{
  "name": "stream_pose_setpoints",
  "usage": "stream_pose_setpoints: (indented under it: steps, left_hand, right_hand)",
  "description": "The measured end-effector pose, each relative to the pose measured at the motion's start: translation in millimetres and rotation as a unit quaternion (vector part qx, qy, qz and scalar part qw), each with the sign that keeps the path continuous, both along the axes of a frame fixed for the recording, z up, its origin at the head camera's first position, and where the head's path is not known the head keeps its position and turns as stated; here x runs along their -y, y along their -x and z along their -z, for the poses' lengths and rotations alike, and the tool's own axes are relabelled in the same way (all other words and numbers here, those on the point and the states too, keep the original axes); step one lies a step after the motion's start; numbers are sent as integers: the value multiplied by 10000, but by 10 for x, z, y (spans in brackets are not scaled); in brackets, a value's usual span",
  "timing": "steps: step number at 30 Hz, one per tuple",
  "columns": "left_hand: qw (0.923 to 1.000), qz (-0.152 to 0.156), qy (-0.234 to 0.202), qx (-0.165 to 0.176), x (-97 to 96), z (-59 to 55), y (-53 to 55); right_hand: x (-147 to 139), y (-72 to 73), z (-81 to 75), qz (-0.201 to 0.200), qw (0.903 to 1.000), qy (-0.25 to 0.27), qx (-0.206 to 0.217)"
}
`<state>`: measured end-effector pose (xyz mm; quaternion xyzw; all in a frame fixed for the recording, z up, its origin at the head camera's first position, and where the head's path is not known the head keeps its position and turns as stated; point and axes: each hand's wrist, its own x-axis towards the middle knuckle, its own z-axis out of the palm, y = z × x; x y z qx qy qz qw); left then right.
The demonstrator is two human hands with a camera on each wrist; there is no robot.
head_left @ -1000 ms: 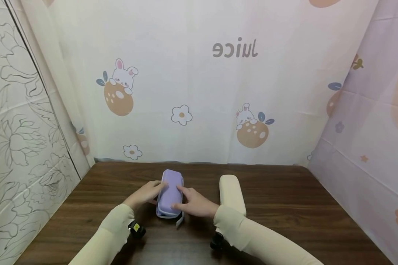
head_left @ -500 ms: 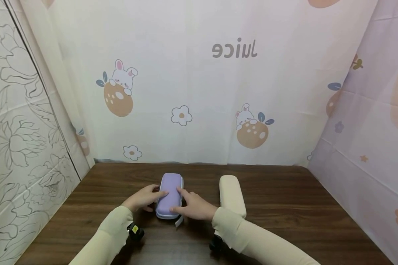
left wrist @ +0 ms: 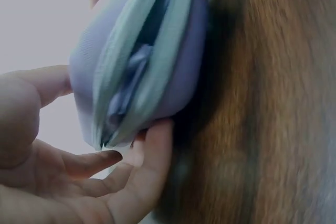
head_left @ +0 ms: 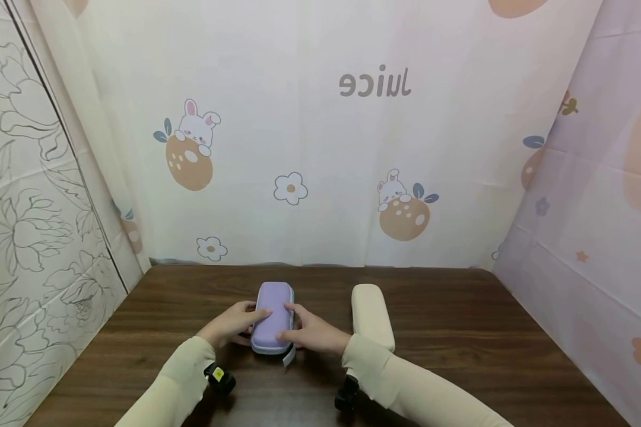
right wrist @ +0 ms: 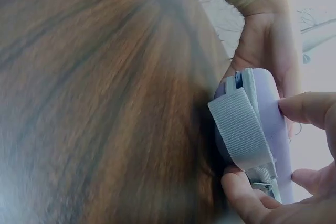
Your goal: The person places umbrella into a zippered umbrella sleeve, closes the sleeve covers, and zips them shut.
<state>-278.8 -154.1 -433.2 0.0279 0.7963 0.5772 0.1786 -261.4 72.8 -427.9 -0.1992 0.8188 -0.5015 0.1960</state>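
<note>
Both hands hold a purple hard-shell zip case (head_left: 273, 314) at the table's left middle. My left hand (head_left: 229, 323) grips its left side, thumb on the lid and fingers curled low along the edge. From the other side, my right hand (head_left: 317, 332) has thumb and forefinger on the lid, with other fingers at the lower edge in the right wrist view. The left wrist view shows the pale zip (left wrist: 170, 45) parted along that side, with a lilac fold inside. A grey fabric strap (right wrist: 242, 129) hangs at the case's near right corner.
A cream case (head_left: 372, 317) of similar shape lies to the right, its near end close behind the right sleeve (head_left: 374, 367). The brown wooden table (head_left: 459, 332) ends at a printed curtain (head_left: 326, 148), with more fabric at both sides.
The purple case's far end has come down and nearer, and the case lies flatter. My left hand has shifted slightly nearer along its side. The right hand has barely moved.
</note>
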Motion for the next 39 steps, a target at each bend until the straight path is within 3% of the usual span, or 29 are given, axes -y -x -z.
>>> stream_pose_setpoints:
  steps: [7,12,15,22,29,35,37,39]
  left_hand:
    - [9975,546,-407,191,27,45,25]
    - [9877,977,-1127,468,11,35,33]
    - [9847,965,-1369,486,-27,0,30]
    - [9878,588,-1426,211,-116,-66,20]
    - [9889,338,-1440,153,-160,-113,-2]
    - [9876,434,-1499,163,-177,-169,-27]
    - [9855,589,-1584,172,-173,-189,-38]
    - [9825,759,-1687,212,-160,-212,-49]
  right_hand:
    - [13,-59,-54,228,9991,291,222]
    - [-13,-101,-109,219,9989,410,59]
    - [-44,-107,-154,246,9986,469,-35]
    - [-113,-102,-224,188,9983,491,-231]
    - [-245,-96,-283,43,9949,106,-998]
    - [-385,-58,-387,-113,9856,98,-1685]
    - [-429,-48,-403,-116,9762,-41,-2167]
    - [-467,-29,-403,-134,9512,-503,-3040]
